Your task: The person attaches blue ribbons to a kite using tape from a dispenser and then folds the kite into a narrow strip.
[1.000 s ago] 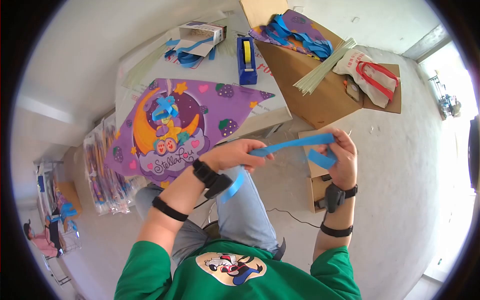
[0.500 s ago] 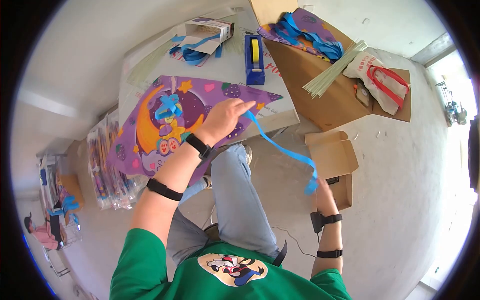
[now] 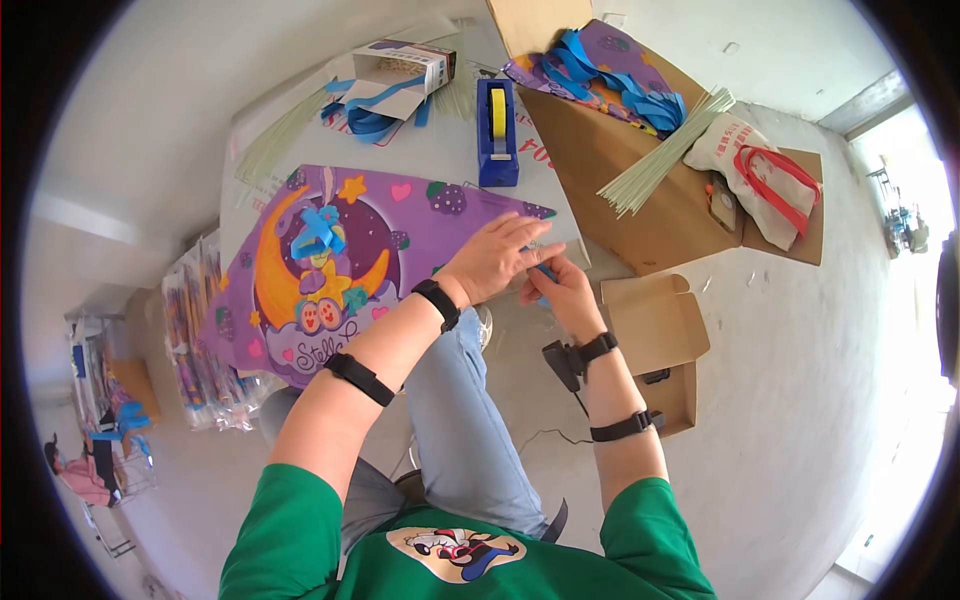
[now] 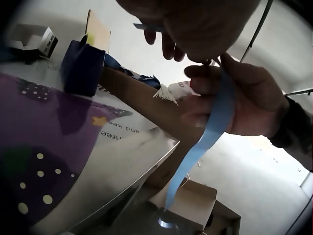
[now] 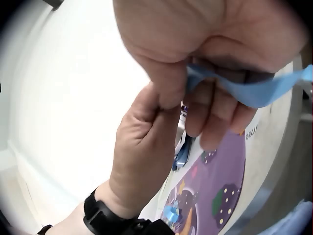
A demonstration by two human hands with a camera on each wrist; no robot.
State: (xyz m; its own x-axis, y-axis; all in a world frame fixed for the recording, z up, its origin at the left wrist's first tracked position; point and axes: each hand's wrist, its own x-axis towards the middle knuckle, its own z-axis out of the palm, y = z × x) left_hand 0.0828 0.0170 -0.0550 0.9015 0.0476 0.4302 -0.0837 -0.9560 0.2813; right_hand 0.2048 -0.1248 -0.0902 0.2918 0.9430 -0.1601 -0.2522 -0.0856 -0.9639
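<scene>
In the head view, a left hand [image 3: 490, 262] and right hand [image 3: 570, 296], apart moments earlier, meet at the near right corner of the counter [image 3: 440, 152]; in the left wrist view, both pinch blue ribbon [image 4: 215, 121]; in the right wrist view, it trails across curled right fingers [image 5: 211, 116].

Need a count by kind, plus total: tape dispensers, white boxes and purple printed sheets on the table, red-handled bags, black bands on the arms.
Tape dispenser: 1
White box: 1
Purple printed sheet: 1
Red-handled bag: 1
Black arm bands: 4
Total: 8
</scene>
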